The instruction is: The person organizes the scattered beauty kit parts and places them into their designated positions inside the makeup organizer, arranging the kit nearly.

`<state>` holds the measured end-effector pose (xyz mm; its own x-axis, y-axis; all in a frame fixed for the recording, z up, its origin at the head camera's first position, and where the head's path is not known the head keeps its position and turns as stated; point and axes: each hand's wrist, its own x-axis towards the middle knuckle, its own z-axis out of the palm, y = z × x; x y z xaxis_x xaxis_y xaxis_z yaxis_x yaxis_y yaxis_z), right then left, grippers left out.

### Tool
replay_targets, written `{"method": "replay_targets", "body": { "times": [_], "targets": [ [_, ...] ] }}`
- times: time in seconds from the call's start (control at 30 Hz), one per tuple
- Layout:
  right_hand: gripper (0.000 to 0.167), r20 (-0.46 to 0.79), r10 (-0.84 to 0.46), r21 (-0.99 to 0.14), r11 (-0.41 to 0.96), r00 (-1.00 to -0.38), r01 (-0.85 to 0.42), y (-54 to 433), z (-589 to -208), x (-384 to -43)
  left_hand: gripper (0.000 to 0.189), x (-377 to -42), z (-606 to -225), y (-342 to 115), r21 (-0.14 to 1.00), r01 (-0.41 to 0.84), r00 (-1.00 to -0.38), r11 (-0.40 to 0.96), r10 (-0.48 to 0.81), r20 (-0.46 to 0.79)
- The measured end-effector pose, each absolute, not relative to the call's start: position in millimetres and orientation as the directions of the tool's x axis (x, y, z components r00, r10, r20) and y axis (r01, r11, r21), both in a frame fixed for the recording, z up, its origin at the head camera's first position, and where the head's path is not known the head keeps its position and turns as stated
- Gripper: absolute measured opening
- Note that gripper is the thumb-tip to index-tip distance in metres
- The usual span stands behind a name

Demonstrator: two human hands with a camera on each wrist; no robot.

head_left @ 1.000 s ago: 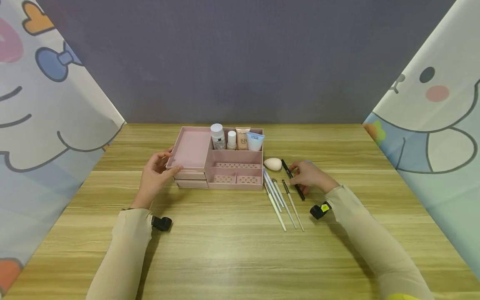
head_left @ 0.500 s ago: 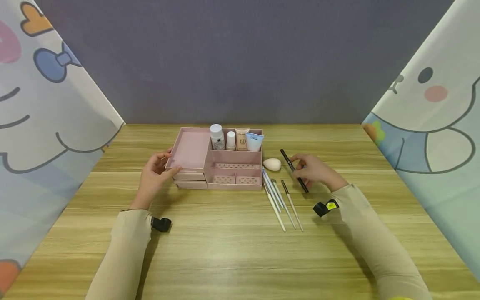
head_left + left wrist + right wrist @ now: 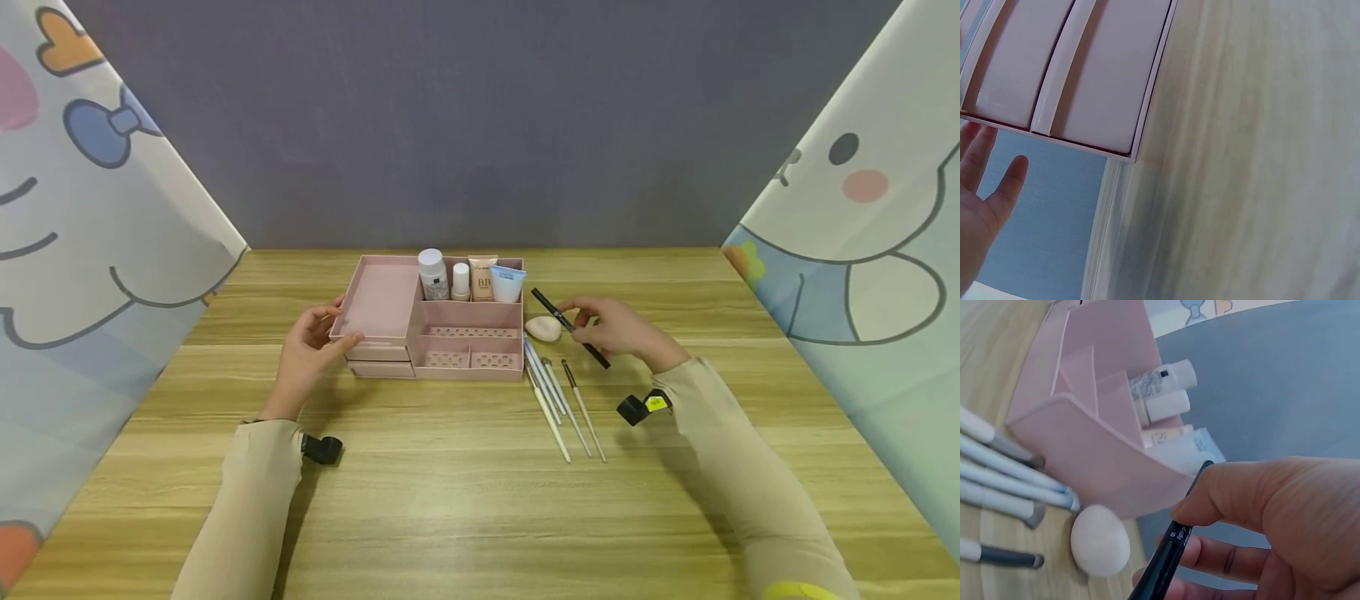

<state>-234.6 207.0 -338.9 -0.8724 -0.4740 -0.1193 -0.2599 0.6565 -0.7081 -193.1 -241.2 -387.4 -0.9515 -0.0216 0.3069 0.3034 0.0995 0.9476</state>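
Pink, the organizer is touched at its left side by the left hand, fingers loosely spread; bottles and tubes are held at its back. Brushes and a pale sponge are set rightward; near the sponge, a black pen is pinched by the right hand.

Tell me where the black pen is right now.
In the head view, the black pen is pinched in the right hand, to the right of the pink organizer, and appears close beside the cream egg-shaped sponge.
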Motion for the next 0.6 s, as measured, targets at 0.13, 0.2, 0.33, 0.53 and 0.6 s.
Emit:
{"method": "replay_targets", "body": {
  "times": [0.13,0.2,0.33,0.53,0.6],
  "targets": [
    [0.046,-0.106,-0.496,-0.698,0.655,-0.862,-0.29,199.5,-332.5,-233.1,0.035,-192.3,-387.1,-240.9,0.947,0.305,-0.951,0.102,-0.024,0.309],
    [0.045,-0.089,-0.51,-0.689,0.652,-0.855,-0.317,195.9,-330.1,-233.3,0.035,-192.1,-387.1,-240.8,0.947,0.307,-0.95,0.099,-0.026,0.31],
    [0.044,-0.053,-0.548,-0.663,0.644,-0.835,-0.381,186.8,-325.0,-233.8,0.035,-192.3,-387.6,-241.2,0.945,0.312,-0.948,0.095,-0.024,0.316],
    [0.045,-0.063,-0.591,-0.637,0.644,-0.804,-0.424,169.1,-316.9,-233.0,0.034,-192.4,-388.4,-241.5,0.944,0.319,-0.946,0.087,-0.026,0.322],
    [0.045,-0.067,-0.606,-0.63,0.642,-0.792,-0.438,163.3,-316.1,-234.0,0.034,-192.1,-388.5,-241.4,0.943,0.32,-0.946,0.089,-0.027,0.323]
  ]
}}
